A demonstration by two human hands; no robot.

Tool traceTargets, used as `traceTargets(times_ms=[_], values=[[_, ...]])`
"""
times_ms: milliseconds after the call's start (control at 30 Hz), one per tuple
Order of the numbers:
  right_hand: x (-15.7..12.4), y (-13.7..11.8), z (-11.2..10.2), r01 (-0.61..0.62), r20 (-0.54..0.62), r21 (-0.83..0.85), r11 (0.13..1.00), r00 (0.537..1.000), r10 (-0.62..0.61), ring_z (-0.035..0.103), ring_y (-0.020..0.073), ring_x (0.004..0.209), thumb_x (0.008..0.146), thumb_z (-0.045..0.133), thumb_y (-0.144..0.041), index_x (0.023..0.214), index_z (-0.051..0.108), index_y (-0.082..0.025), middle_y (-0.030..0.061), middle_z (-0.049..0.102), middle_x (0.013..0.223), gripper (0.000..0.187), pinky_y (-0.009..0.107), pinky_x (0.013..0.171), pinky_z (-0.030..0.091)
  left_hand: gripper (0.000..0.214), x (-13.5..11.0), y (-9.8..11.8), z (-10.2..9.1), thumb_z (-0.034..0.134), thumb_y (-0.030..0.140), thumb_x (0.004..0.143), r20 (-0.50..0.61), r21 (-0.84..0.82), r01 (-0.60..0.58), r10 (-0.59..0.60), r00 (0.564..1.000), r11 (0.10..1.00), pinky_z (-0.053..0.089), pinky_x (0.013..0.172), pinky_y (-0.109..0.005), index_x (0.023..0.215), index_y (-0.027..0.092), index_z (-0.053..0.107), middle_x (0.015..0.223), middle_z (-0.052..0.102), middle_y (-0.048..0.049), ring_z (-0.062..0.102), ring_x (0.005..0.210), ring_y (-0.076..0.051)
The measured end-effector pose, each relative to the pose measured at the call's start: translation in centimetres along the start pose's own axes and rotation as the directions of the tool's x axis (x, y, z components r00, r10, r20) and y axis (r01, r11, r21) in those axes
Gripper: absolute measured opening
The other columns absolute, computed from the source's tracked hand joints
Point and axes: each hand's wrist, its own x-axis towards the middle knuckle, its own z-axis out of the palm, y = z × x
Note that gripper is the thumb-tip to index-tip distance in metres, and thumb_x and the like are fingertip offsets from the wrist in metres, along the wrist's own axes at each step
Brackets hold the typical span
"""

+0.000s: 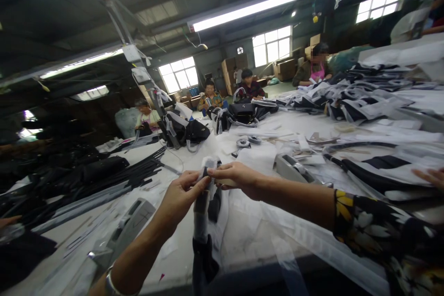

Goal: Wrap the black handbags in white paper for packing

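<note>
In front of me hangs a black strap (201, 252) with pale see-through wrapping around parts of it, its lower end reaching past the table's near edge. My left hand (183, 196) pinches the strap near its upper end, from the left. From the other side my right hand (236, 175) closes on the same spot, thumb and fingers together. The fingertips of both hands almost meet there. White wrapping sticks up just above them. What exactly lies under the fingertips is partly hidden.
Grey tape dispensers (126, 224) stand on the white table (176, 263) on both sides. Black straps (138, 175) lie at left, and wrapped black bags (241, 111) farther back. A co-worker's hand (432, 179) is at far right, another (10, 221) at far left. Several people sit beyond.
</note>
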Motion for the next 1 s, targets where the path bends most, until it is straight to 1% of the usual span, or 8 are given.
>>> traceTargets(times_ms=[100,200,333,433,533,767,867,1000], values=[[0.4,0.6,0.9,0.017,-0.092,-0.023,1.0,0.996,-0.019,0.051,0.0115,0.069,0.066,0.085,-0.05,0.076,0.073,-0.014,0.0009,0.063,0.072,0.039,0.026,0.068,0.038,0.039,-0.1,-0.2,0.3,0.07,0.052,0.081,-0.007,-0.031,-0.004,0.004,1.0,1.0,0.049,0.083,-0.031,0.101,0.021,0.078,0.101,0.07,-0.008,0.063,0.099,-0.025],[0.4,1.1,1.2,0.06,-0.105,0.023,0.998,0.993,-0.057,0.056,0.014,0.078,0.064,0.085,-0.049,0.078,0.074,-0.015,0.002,0.066,0.078,0.038,0.028,0.079,0.04,0.052,-0.4,-0.5,1.0,0.076,0.051,0.076,-0.081,-0.185,0.067,-0.083,0.993,0.98,0.05,0.091,-0.033,0.119,0.021,0.071,0.123,0.066,-0.0104,0.064,0.105,-0.026],[0.3,1.1,1.1,0.074,-0.118,-0.009,0.997,0.99,-0.075,0.058,0.0162,0.083,0.063,0.085,-0.051,0.078,0.075,-0.014,0.0031,0.068,0.079,0.041,0.031,0.086,0.039,0.107,-0.9,-0.9,2.0,0.087,0.043,0.068,-0.193,-0.427,0.185,-0.289,0.938,0.885,0.047,0.099,-0.035,0.155,0.034,0.025,0.153,0.043,-0.0139,0.059,0.122,-0.027],[0.2,0.6,0.8,0.054,-0.129,-0.071,0.996,0.99,-0.063,0.057,0.0154,0.08,0.062,0.086,-0.052,0.077,0.074,-0.013,0.003,0.068,0.079,0.043,0.03,0.082,0.04,0.116,-0.9,-1.0,2.6,0.085,0.04,0.072,-0.123,-0.554,0.167,-0.279,0.952,0.815,0.045,0.102,-0.036,0.158,0.032,0.006,0.132,0.064,-0.0128,0.063,0.117,-0.025],[-0.1,0.2,0.2,0.026,-0.051,-0.047,0.999,0.998,-0.028,0.057,0.0135,0.078,0.066,0.086,-0.049,0.077,0.074,-0.013,0.0026,0.067,0.079,0.04,0.028,0.082,0.042,0.116,-0.8,-1.2,2.8,0.085,0.039,0.072,-0.154,-0.565,0.088,-0.209,0.966,0.82,0.047,0.099,-0.036,0.157,0.034,0.005,0.109,0.073,-0.0048,0.068,0.106,-0.022],[-0.9,1.4,-1.0,-0.121,0.06,0.457,0.881,0.993,0.105,0.069,0.0161,0.089,0.088,0.066,-0.029,0.094,0.073,-0.01,0.0101,0.072,0.096,0.022,0.029,0.093,0.05,0.124,-0.6,-1.4,1.6,0.087,0.034,0.069,-0.198,-0.521,0.049,-0.176,0.964,0.852,0.048,0.094,-0.035,0.157,0.029,0.0,0.097,0.074,-0.0024,0.069,0.099,-0.02],[-0.9,2.4,-0.4,-0.046,0.044,0.438,0.898,0.999,0.03,0.068,0.0125,0.089,0.074,0.077,-0.013,0.099,0.074,-0.012,0.0066,0.073,0.096,0.025,0.025,0.095,0.048,0.12,-0.6,-1.4,1.0,0.086,0.035,0.069,-0.194,-0.489,0.049,-0.164,0.967,0.871,0.047,0.096,-0.034,0.158,0.027,0.005,0.097,0.075,-0.0018,0.068,0.101,-0.02],[-0.6,3.1,1.2,0.095,0.037,0.341,0.935,0.993,-0.114,0.064,0.0107,0.086,0.073,0.085,-0.033,0.096,0.077,-0.015,0.0045,0.072,0.093,0.03,0.023,0.089,0.046,0.11,-0.7,-1.4,0.6,0.086,0.033,0.068,-0.194,-0.461,0.033,-0.137,0.971,0.887,0.047,0.098,-0.034,0.155,0.026,0.019,0.101,0.074,-0.0034,0.068,0.103,-0.02]])
